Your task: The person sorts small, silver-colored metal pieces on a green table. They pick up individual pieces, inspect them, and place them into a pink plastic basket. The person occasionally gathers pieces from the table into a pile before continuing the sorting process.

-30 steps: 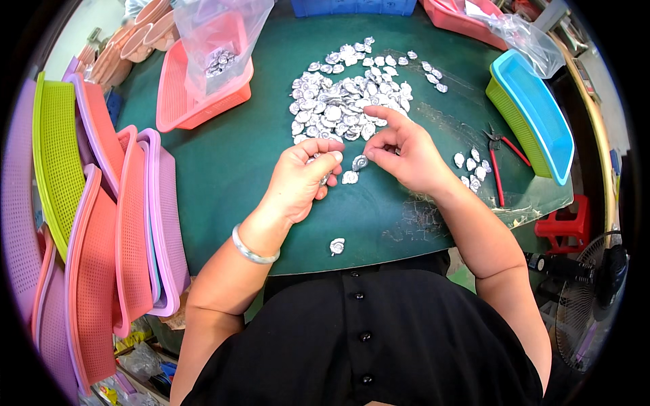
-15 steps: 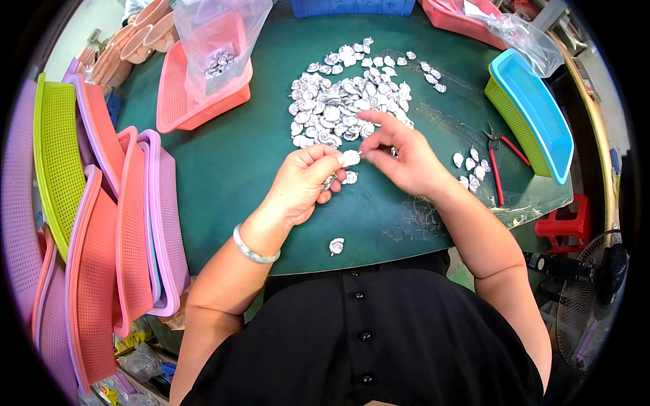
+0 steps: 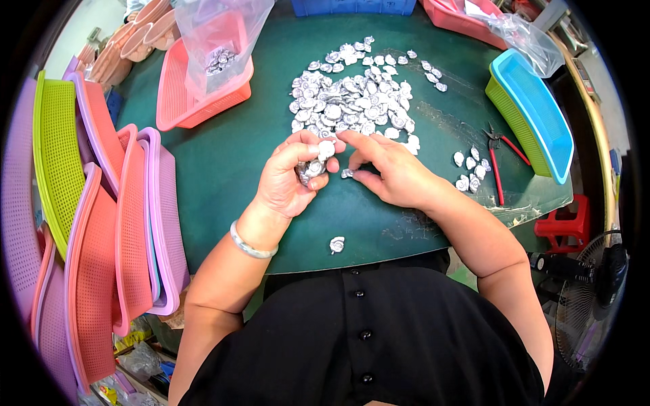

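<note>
My left hand (image 3: 281, 177) is turned partly palm up, its fingers curled around several small silver rose-shaped metal pieces (image 3: 310, 172). One more such piece (image 3: 326, 149) sits upright at its thumb and fingertips. Close on the right, my right hand (image 3: 393, 172) has its index finger stretched toward that piece. Its thumb and a bent finger close on another silver rose-shaped piece (image 3: 347, 173) just above the table. A single piece (image 3: 336, 245) lies by the near table edge. Beyond both hands spreads a pile of the same pieces (image 3: 352, 101).
Red-handled pliers (image 3: 496, 166) lie at right beside a small group of pieces (image 3: 472, 169). A blue and green basket (image 3: 535, 115) stands farther right. At back left, a pink basket (image 3: 172, 101) holds a clear bag (image 3: 203, 74) of pieces. Stacked baskets (image 3: 95, 271) line the left side.
My left hand has rolled open toward palm up and shifted slightly away, showing the pieces inside. My right hand has moved left and down, onto the piece that lay beside my left fingers.
</note>
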Motion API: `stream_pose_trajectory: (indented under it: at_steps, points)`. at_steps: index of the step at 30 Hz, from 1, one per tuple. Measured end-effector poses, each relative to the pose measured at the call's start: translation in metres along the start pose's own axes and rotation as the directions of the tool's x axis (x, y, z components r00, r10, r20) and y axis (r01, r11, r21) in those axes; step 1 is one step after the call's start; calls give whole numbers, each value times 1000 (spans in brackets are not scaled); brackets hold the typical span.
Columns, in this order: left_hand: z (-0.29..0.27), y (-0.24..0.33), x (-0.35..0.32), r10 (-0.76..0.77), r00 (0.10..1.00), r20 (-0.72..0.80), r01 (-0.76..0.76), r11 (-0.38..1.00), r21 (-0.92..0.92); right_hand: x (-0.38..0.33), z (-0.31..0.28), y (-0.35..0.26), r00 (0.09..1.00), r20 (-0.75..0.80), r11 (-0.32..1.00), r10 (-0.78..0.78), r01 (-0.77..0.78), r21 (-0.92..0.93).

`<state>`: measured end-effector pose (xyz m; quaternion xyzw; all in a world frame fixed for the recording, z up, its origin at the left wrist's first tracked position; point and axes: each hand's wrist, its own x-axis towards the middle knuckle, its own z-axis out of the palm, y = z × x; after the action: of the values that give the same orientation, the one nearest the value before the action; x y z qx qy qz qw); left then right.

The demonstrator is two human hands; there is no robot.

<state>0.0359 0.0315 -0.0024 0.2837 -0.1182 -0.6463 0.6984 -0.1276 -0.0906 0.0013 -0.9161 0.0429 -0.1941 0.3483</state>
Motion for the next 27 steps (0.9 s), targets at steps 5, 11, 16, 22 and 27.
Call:
stream_pose_trajectory:
  at_steps: [5,11,16,22,27]
  points:
    - [4,4,0,-28,997,-72,31,999,29,-2,-3,2,991,-16,976,136,-131,171]
    - [14,-4,0,-43,981,-191,111,924,366,-1,-11,5,914,52,670,402,-332,664]
    - [18,-15,0,-47,979,-197,147,833,533,0,-15,0,891,112,566,439,-371,736]
    - [17,-15,0,-44,967,-250,163,862,479,2,-21,-3,870,169,476,463,-405,780]
    - [19,-17,0,-46,970,-238,164,847,505,-2,-15,3,925,97,593,368,-314,741]
